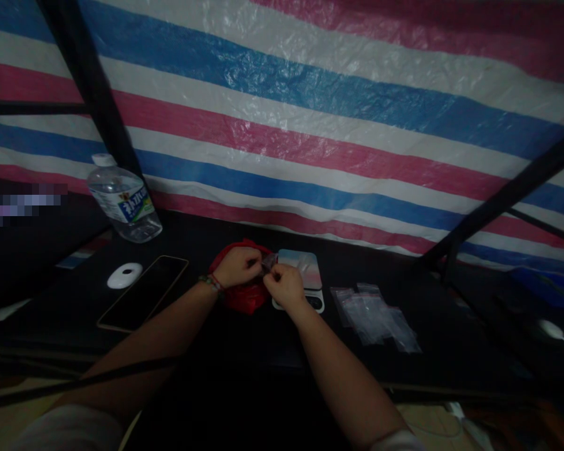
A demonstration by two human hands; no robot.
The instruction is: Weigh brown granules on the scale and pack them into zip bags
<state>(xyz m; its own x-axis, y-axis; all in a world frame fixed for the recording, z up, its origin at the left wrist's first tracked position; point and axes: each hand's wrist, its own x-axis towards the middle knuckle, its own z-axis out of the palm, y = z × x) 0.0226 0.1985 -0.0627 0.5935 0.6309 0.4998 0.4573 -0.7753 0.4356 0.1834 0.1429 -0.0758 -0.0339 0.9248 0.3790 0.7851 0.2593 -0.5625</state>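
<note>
My left hand and my right hand meet over the middle of the black table. Both are closed, pinching a small clear plastic bag between them. Its contents are too dark and small to make out. Beneath my left hand lies a red plastic bag, partly covered by the hand. A small white digital scale with a shiny plate sits just beyond my right hand, which hides part of it. Further right, several flat clear zip bags lie in an overlapping pile.
A phone and a white oval device lie at left, with a clear plastic bottle behind. Dark metal bars frame the table. Striped sheeting closes the back. A blue tray and a white spoon are at far right.
</note>
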